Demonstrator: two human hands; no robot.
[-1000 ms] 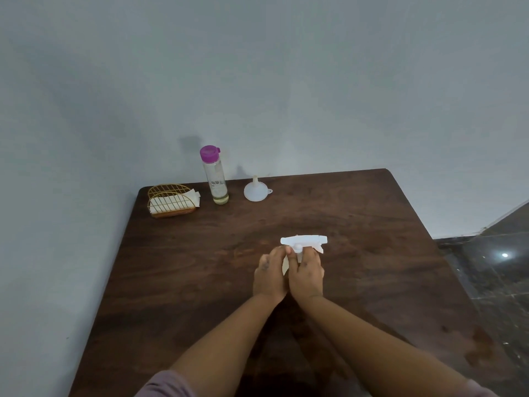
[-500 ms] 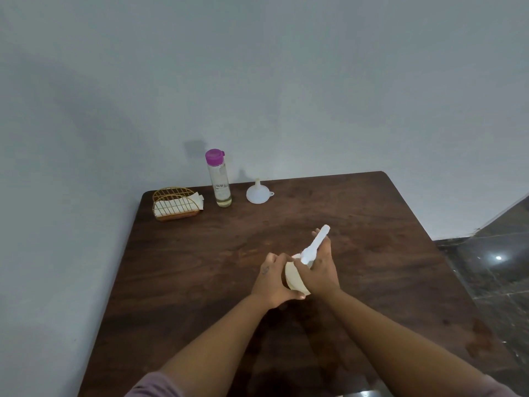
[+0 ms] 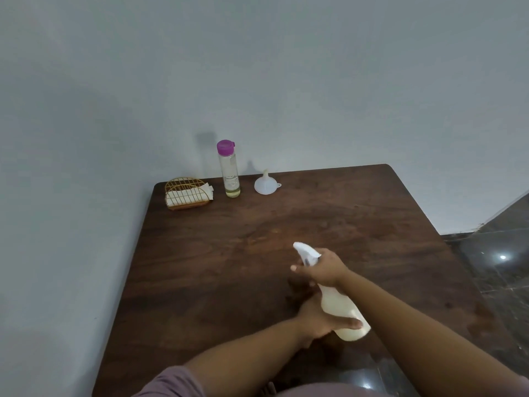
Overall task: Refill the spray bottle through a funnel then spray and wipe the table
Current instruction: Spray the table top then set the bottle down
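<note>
Fingers (image 3: 297,267) of right hand (image 3: 325,267) wrapped round neck of spray bottle (image 3: 340,308); left hand (image 3: 320,320) clasping its pale body | bottle tilted above table (image 3: 200,267), nozzle pointing away | far edge: funnel (image 3: 264,183) upturned; purple-capped bottle (image 3: 228,169) upright; wire napkin holder (image 3: 187,193)

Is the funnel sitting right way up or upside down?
Upside down: the funnel rests on its wide mouth on the table, spout pointing up.
</note>
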